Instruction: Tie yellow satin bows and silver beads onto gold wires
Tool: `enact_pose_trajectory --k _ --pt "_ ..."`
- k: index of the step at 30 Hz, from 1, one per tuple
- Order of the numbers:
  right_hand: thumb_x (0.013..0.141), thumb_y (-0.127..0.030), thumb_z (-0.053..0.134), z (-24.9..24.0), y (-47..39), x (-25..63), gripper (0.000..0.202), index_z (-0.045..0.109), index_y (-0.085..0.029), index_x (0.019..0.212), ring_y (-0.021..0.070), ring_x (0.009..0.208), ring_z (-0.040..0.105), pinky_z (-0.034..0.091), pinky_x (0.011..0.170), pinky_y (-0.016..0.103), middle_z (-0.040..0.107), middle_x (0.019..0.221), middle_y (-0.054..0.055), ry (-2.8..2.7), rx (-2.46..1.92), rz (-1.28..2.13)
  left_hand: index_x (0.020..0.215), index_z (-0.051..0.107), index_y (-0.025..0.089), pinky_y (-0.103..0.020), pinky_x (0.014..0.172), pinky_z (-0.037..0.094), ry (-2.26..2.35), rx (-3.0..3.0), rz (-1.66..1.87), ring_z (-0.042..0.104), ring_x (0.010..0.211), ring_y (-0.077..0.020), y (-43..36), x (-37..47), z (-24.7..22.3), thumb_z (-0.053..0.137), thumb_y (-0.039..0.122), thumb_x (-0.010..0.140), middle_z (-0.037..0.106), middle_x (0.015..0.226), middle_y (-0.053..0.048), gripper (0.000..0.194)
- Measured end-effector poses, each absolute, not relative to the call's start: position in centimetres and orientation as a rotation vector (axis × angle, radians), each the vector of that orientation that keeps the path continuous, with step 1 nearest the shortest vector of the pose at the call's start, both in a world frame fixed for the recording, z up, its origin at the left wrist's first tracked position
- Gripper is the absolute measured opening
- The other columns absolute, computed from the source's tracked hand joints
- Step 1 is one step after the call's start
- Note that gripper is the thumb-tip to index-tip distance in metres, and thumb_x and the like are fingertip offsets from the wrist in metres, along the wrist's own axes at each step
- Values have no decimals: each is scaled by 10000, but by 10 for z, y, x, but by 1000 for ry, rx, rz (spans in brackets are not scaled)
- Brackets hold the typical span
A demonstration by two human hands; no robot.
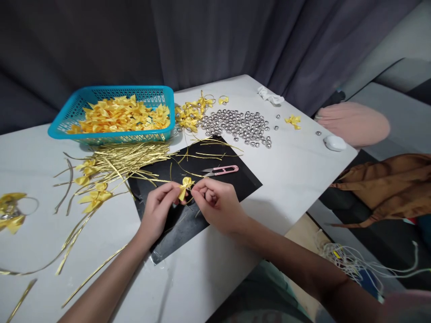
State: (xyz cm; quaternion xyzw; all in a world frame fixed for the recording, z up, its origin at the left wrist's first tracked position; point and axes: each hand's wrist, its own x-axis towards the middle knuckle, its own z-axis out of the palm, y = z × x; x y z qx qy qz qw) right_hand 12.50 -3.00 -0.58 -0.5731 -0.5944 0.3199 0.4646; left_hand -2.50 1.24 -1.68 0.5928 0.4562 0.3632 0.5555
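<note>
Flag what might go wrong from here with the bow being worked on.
The small yellow bow is held only by fingertips of the left hand and right hand, so it could slip or lose its shape.
The pink-handled snips lie just beyond the right hand, blades pointing left; a knuckle might brush the tips.
Loose gold ties spread onto the black mat and could snag the bow.

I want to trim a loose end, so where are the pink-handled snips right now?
In the head view, the snips lie on the black sheet, just beyond the right hand, blades pointing left.
</note>
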Motion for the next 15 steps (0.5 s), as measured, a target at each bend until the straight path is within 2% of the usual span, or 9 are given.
enact_pose_trajectory --k 4,9,15 --pt "793 -146 519 -5 -29 128 134 532 -172 662 55 448 346 306 481 180 349 491 -83 -1498 -1402 735 603 621 182 -241 556 368 1108 1449 831 478 554 -127 11 -21 -14 668 302 705 567 552 34 164" --pt "787 -130 507 -6 -30 130 141 508 -178 654 62 461 359 310 489 188 337 509 -76 -1548 -1383 713 615 652 184 -240 579 395 1102 1462 811 510 564 -133 11 -21 -14 570 320 789 601 556 19 235" --pt "783 -118 500 -4 -31 132 151 491 -179 645 62 448 343 301 486 193 298 494 -85 -1554 -1354 717 604 654 191 -237 583 404 1110 1458 805 512 570 -136 12 -23 -12 557 324 798 601 549 19 254"
